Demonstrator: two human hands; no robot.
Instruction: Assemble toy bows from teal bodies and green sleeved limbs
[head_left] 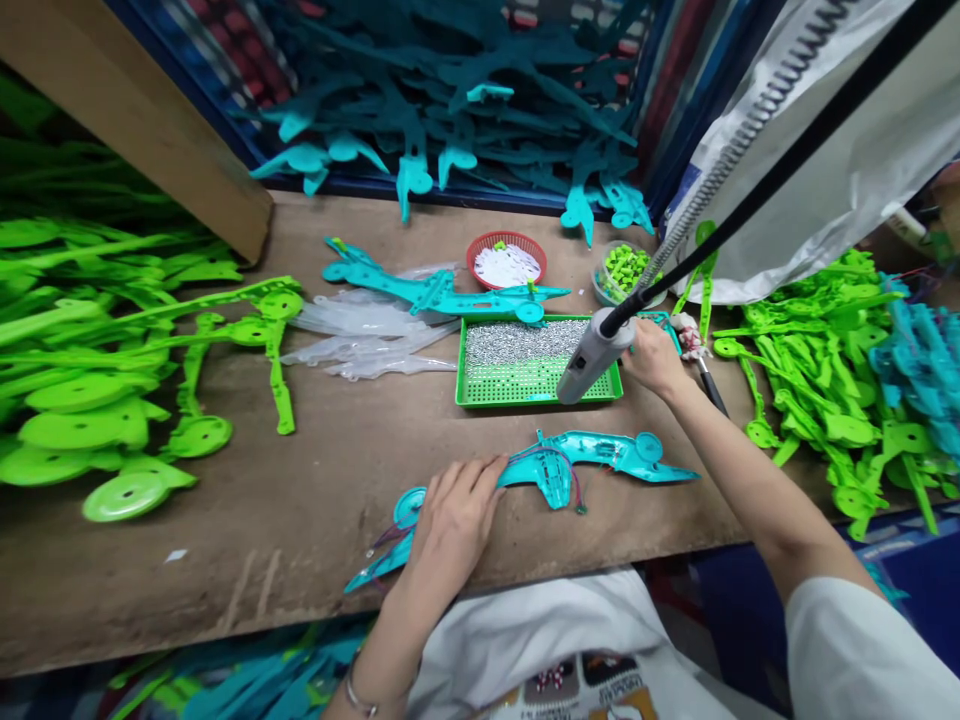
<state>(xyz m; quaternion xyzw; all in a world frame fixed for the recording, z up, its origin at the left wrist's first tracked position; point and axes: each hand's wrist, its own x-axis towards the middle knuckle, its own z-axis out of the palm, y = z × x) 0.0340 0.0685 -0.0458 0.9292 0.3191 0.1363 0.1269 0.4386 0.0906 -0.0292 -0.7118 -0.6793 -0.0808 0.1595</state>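
A long turquoise plastic part (559, 465) with thin red and dark wires lies near the table's front edge. My left hand (459, 515) is closed over its left half, fingers bent across the top and thumb hidden. My right hand (654, 355) is at a small teal container (667, 322), right of the green perforated tray (540, 390). Its fingers are curled together, and whatever is between them is hidden. Just left of that hand, a grey electric screwdriver (589, 362) hangs over the tray, which holds many small silvery screws.
Another turquoise part (431, 290) lies behind, touching the tray, beside translucent strips (360, 330). A red basket (506, 243) holds white pieces; a clear tub (626, 272) holds green bits. Green parts are heaped left (90, 400) and right (840, 370). A black cable (750, 190) slants across.
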